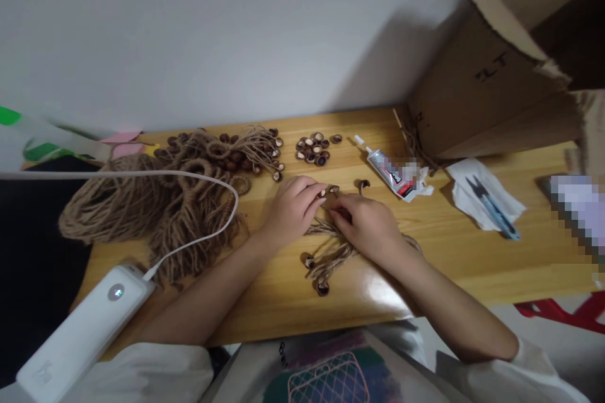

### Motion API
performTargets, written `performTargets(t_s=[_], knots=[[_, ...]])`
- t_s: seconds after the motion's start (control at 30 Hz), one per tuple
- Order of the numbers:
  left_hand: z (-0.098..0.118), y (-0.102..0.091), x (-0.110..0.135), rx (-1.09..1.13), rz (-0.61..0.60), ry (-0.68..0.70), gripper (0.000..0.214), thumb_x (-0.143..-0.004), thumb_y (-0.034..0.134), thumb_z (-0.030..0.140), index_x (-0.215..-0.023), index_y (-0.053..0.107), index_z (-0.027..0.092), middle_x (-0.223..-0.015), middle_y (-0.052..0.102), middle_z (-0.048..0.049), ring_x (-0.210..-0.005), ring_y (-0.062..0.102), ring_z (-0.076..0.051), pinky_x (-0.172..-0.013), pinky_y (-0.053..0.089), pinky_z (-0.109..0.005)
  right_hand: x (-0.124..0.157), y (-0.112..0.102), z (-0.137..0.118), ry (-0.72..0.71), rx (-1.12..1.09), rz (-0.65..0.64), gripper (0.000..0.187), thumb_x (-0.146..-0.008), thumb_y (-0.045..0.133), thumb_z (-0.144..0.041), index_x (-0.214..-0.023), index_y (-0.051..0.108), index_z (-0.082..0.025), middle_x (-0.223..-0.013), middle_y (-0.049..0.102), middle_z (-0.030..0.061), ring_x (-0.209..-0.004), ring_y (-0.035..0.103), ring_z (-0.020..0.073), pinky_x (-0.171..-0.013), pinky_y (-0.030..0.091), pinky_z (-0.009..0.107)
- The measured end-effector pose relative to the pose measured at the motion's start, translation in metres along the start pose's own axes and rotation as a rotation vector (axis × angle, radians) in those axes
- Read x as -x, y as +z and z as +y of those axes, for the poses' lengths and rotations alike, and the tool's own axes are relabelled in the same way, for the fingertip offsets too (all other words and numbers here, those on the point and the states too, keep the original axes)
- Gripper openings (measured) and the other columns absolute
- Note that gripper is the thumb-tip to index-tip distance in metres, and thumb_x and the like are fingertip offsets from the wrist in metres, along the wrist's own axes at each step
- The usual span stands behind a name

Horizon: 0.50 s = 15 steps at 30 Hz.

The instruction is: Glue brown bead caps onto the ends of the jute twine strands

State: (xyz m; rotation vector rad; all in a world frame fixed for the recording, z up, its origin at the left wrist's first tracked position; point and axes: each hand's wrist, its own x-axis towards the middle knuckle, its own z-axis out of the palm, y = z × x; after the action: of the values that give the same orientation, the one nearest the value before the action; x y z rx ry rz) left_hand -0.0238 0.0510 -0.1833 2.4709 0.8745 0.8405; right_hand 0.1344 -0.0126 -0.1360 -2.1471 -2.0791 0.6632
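Head — left hand (293, 206), right hand (367, 223), both curled

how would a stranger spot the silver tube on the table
Find the big open cardboard box at the back right of the wooden table. Just left of its base, beyond the right hand, lies the silver tube, its white nozzle pointing away and left. Shiny metal printed in red and black sets it apart from the brown nutshell halves to its left.
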Motion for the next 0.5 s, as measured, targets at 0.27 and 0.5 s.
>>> performTargets(t_s=[0.27, 0.5], knots=[[0.0008, -0.0004, 0.0002, 0.000, 0.020, -0.001, 0.021, -0.092, 0.050, 0.019, -0.107, 0.063, 0.014, -0.095, 0.063, -0.0087, -0.091, 0.058, -0.020, -0.082, 0.048, -0.035, -0.0001, 0.0018, -0.0002, -0.001, 0.020, 0.004, 0.016, -0.090, 0.052, -0.024, -0.098, 0.065, -0.018, -0.099, 0.069, 0.0057, -0.085, 0.064, 0.0199, -0.067, 0.037, 0.026], [0.0005, -0.0006, -0.0001, -0.039, 0.019, -0.007, 0.019, -0.091, 0.051, 0.019, -0.105, 0.063, 0.015, -0.094, 0.063, -0.0081, -0.091, 0.058, -0.020, -0.081, 0.048, -0.036, 0.0007, 0.0007, 0.0002, 0.003, 0.011, -0.005, 0.016, -0.091, 0.052, -0.024, -0.098, 0.065, -0.018, -0.099, 0.069, 0.0056, -0.087, 0.064, 0.0201, -0.068, 0.038, 0.027]])
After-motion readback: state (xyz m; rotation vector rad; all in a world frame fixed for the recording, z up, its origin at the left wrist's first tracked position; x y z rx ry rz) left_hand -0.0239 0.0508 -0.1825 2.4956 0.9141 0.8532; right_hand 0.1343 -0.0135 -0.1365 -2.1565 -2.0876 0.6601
